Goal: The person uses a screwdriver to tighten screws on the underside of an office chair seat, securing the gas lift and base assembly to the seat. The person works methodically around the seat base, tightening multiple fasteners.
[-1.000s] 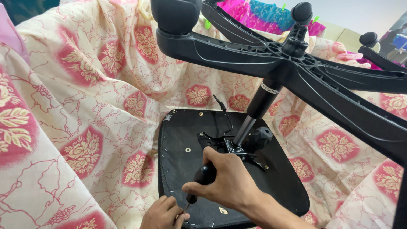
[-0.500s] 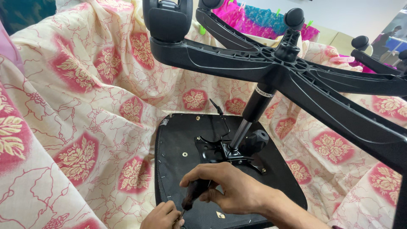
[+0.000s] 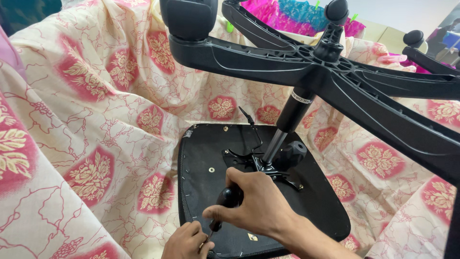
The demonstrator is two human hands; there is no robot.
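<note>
At the bottom centre of the frame, the right hand [image 3: 261,204] is clenched around the black handle of a screwdriver [image 3: 225,204]. The tool's long axis slants from the handle, up and to the right, down to the left, where its thin shaft meets the near edge of the upturned chair seat [image 3: 201,163]. The left hand [image 3: 187,242] sits just below and left of that, fingers curled in close around the shaft near the tip; whether they pinch the shaft or a fastener is hidden. So the left hand is the nearer one to the working point, with the tip lying between its fingers and the seat rim, while the right hand sits higher along the tool.

The seat lies underside-up in the lower middle of the frame, resting on a cream cloth [image 3: 96,120] with red flower medallions. From the metal mechanism plate [image 3: 261,165] at the seat's centre, the gas-lift column [image 3: 287,124] rises tilted toward the upper right to the black star base [image 3: 335,72], whose arms and casters [image 3: 189,19] span the top of the frame.
</note>
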